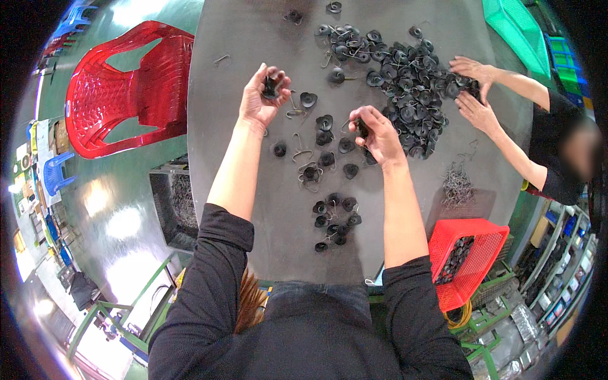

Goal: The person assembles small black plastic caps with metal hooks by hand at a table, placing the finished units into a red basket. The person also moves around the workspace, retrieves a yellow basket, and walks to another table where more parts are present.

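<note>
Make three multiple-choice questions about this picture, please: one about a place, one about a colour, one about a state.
1. Where is the red basket?
A. at the table's right lower edge
B. on the red chair
C. under the big pile

2. What colour is the chair?
A. blue
B. red
C. grey

3. What is the left hand doing?
A. lying flat
B. holding a small black part
C. gripping the basket

Answers: 1 A, it sits beside the table there. 2 B, the chair is plainly red. 3 B, its fingers curl round the part.

Red plastic chair (126, 85) on glossy green floor (114, 215) beside grey table (253, 38).
</note>
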`<move>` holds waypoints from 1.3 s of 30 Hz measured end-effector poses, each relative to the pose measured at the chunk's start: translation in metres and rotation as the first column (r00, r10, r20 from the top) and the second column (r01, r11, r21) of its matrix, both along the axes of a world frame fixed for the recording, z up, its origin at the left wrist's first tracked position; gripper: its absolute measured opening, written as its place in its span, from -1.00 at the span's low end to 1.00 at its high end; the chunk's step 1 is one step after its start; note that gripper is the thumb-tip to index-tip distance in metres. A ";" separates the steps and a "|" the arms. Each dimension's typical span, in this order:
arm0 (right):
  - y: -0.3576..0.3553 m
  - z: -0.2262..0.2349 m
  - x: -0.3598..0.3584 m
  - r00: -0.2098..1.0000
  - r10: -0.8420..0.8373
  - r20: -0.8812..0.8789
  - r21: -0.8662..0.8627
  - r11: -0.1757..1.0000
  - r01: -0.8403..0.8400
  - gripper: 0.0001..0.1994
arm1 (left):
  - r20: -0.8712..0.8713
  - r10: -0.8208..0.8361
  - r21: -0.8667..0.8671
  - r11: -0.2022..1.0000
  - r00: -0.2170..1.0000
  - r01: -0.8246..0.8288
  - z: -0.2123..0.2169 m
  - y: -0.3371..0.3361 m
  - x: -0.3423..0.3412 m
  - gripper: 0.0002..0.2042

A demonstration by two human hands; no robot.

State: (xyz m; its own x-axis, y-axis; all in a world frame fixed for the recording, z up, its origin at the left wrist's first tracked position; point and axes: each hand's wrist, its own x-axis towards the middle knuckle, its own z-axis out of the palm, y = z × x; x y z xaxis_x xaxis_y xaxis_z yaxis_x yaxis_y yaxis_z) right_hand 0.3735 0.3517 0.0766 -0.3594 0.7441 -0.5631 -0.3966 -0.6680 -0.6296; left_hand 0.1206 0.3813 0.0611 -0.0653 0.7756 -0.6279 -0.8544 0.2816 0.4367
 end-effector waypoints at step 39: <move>-0.039 -0.009 0.009 0.259 0.024 0.966 0.086 0.911 -0.403 -0.76 | -0.858 -0.369 -0.509 0.704 -0.357 0.496 -0.009 -0.112 0.076 -0.68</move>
